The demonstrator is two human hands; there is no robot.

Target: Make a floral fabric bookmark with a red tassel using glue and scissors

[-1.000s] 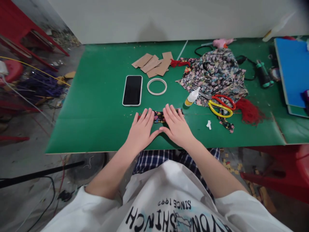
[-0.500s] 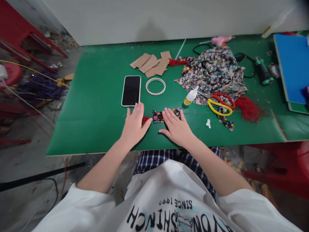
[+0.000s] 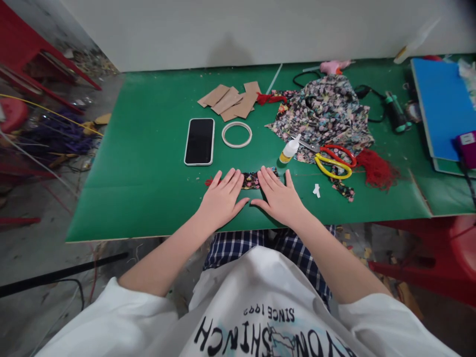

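A small dark floral fabric-covered strip point(image 3: 251, 181) lies flat near the table's front edge, with red threads point(image 3: 208, 182) sticking out at its left end. My left hand point(image 3: 222, 197) rests flat over the strip's left part, fingers stretched out. On its right part lies my right hand point(image 3: 277, 194), also flat with the thumb spread. The thumbs almost meet below the strip, and the fingers hide both its ends in part. A small white glue bottle with a yellow label point(image 3: 290, 149) stands just beyond my right hand.
On the green table point(image 3: 122, 198) are a phone point(image 3: 200, 142), a tape roll point(image 3: 237, 135), cardboard pieces point(image 3: 230, 100), floral fabric point(image 3: 327, 111), scissors point(image 3: 334, 166), red threads point(image 3: 377, 169), a white scrap point(image 3: 316, 191), a pink glue gun point(image 3: 334, 67) and a blue board point(image 3: 437, 109).
My left hand has moved right and down from beside the phone onto the strip's left part. My right hand stays flat on the strip. The view has shifted slightly.
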